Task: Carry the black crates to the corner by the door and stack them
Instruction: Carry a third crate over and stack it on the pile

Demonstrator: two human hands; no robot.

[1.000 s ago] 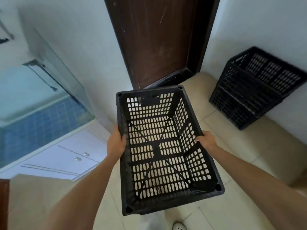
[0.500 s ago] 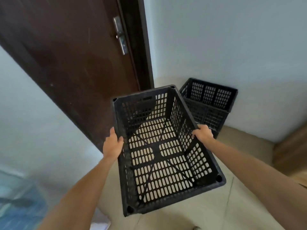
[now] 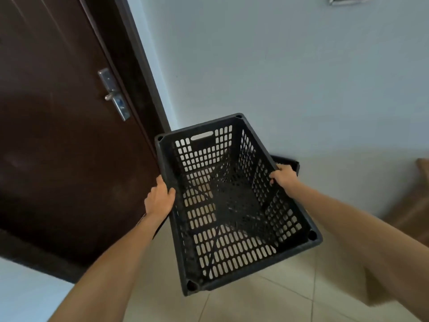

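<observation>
I hold an empty black slotted crate in the air in front of me, tilted a little. My left hand grips its left rim and my right hand grips its right rim. Under and behind it, in the corner by the door, stands a second black crate. Only a strip of that crate's rim shows past my right hand; the rest is hidden by the carried crate, though dark mesh shows through the slots.
A dark brown door with a metal handle fills the left. A pale wall rises ahead. Beige floor tiles lie below. A brown wooden piece stands at the right edge.
The view has swung right and closed in on the corner. The carried crate now sits over the crate on the floor, hiding nearly all of it. Both hands keep their grip.
</observation>
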